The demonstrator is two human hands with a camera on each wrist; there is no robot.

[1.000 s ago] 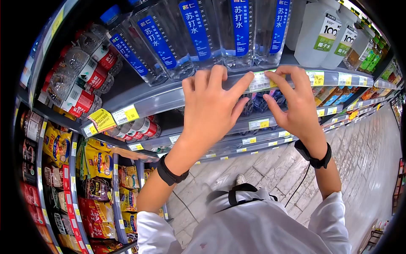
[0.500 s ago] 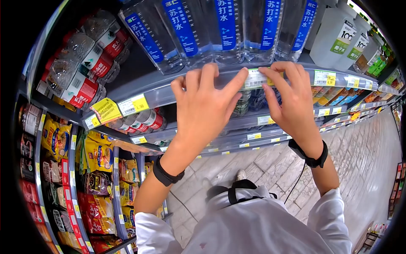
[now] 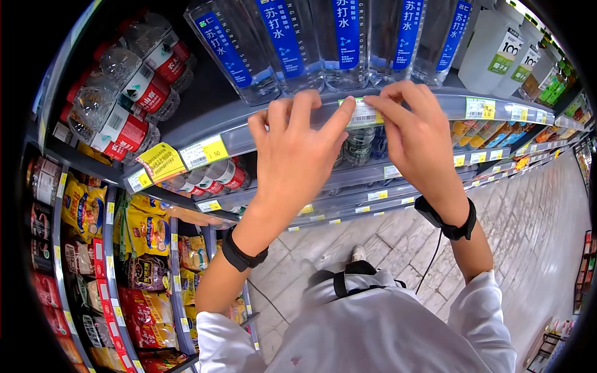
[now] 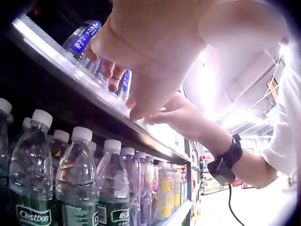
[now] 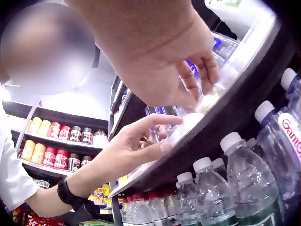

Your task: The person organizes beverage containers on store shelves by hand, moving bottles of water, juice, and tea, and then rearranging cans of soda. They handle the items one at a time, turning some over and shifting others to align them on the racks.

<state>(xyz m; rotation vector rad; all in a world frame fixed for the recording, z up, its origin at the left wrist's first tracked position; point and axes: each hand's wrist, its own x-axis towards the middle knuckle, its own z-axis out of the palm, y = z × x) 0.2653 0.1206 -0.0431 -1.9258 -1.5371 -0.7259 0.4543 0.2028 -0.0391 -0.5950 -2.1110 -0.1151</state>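
Both hands are at one white-and-yellow price tag [image 3: 364, 113] on the clear front strip of a curved shelf edge. My left hand [image 3: 292, 152] lays its outstretched index fingertip at the tag's upper left, its other fingers bent over the shelf lip. From the other side, my right hand [image 3: 420, 140] puts its index fingertip on the tag's top, close to the left one. In the right wrist view, its thumb is near the strip's lower side. Tall soda water bottles [image 3: 347, 43] with blue labels stand right behind the hands.
Red-labelled water bottles [image 3: 143, 87] lie toward the left; large white jugs [image 3: 494, 50] stand at the right. Another price tag [image 3: 205, 151] sits left along the strip. Below the shelf are capped bottles [image 4: 77, 174]. Bagged foods [image 3: 146, 311] fill racks at lower left.
The price tag has slid left along the strip, from below the rightmost blue-labelled bottle to nearer the middle ones. Both hands have moved left with it, and the view has shifted.
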